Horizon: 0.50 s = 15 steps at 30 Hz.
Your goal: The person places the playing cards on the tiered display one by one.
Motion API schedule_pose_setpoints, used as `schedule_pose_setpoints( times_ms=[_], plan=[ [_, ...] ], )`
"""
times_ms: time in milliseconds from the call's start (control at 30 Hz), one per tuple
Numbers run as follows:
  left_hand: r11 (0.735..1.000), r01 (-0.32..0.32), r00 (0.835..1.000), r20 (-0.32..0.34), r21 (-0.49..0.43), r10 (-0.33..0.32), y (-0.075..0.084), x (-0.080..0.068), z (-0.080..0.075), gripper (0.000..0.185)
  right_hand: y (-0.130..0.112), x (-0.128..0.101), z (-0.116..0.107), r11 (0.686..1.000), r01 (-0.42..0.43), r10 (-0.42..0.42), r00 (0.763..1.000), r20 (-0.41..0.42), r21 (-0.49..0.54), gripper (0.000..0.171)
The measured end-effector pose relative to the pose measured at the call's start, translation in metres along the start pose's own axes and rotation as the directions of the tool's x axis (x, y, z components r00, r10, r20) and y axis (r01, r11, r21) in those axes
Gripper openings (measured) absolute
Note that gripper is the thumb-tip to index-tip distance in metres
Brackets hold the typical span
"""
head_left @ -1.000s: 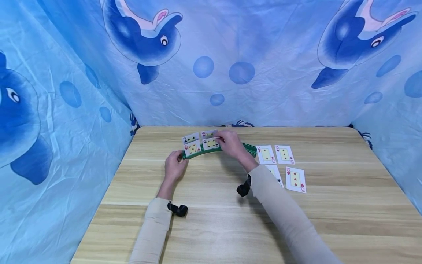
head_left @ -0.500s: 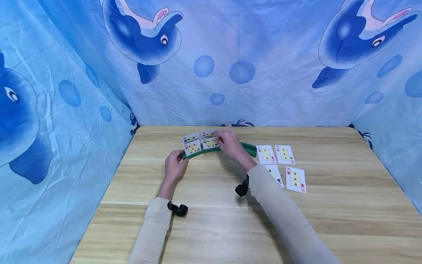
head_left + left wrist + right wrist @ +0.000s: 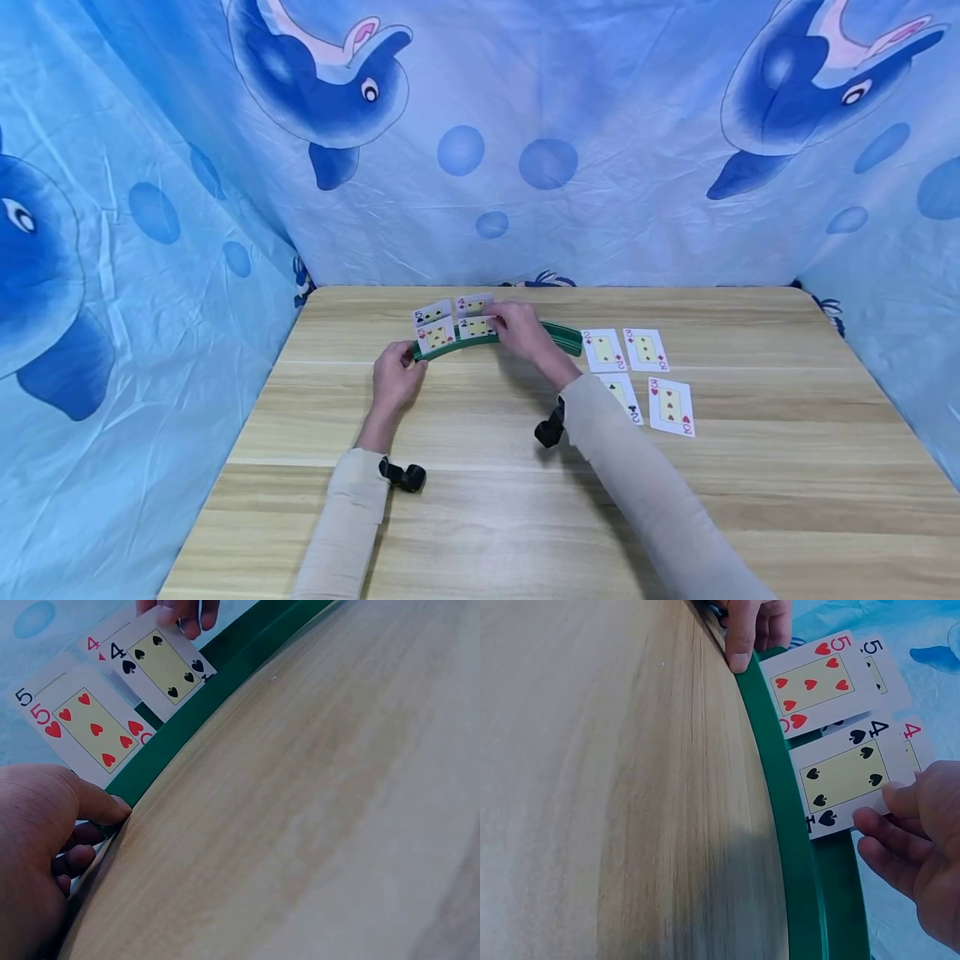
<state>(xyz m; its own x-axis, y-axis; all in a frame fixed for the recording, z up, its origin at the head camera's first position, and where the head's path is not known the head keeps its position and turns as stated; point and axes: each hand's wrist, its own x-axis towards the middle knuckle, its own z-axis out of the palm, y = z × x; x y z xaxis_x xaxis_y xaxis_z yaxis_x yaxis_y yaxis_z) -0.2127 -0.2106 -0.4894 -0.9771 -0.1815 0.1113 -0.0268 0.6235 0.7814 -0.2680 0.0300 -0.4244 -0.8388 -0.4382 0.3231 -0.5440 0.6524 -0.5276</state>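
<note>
A curved green card holder (image 3: 562, 337) lies near the back of the table. My left hand (image 3: 397, 375) pinches its left end, thumb on the front edge. My right hand (image 3: 521, 329) pinches the four of spades (image 3: 847, 776) by its right side, thumb on the face; the card's lower edge is at the holder's slot. Left of it, the five of hearts (image 3: 821, 682) stands in the front of the holder. Behind these stand a black five (image 3: 892, 679) and the four of diamonds (image 3: 96, 645), both mostly hidden.
To the right, face up on the wooden table (image 3: 480, 517), lie the two of diamonds (image 3: 604, 350), three of diamonds (image 3: 647, 350), three of hearts (image 3: 671, 407) and a black two (image 3: 621, 393) partly under my right sleeve. Blue dolphin-print cloth (image 3: 547, 233) hangs behind.
The four of spades has sunk slightly lower at the holder, with my right hand still on it. My left hand has stayed at the holder's end.
</note>
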Motion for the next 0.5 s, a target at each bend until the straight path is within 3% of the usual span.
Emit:
schedule_pose_setpoints(
  times_ms=[267, 500],
  plan=[
    [1.000, 0.012, 1.000, 0.005, -0.013, -0.011, 0.000, 0.000, 0.000, 0.039, -0.001, -0.009, -0.015, 0.996, -0.055, 0.056, 0.998, -0.009, 0.065, 0.033],
    [0.999, 0.030, 0.999, 0.018, -0.028, -0.030, -0.001, 0.001, 0.000, 0.041, 0.002, -0.022, -0.031, 0.993, -0.073, 0.075, 0.997, -0.021, 0.091, 0.031]
  ],
)
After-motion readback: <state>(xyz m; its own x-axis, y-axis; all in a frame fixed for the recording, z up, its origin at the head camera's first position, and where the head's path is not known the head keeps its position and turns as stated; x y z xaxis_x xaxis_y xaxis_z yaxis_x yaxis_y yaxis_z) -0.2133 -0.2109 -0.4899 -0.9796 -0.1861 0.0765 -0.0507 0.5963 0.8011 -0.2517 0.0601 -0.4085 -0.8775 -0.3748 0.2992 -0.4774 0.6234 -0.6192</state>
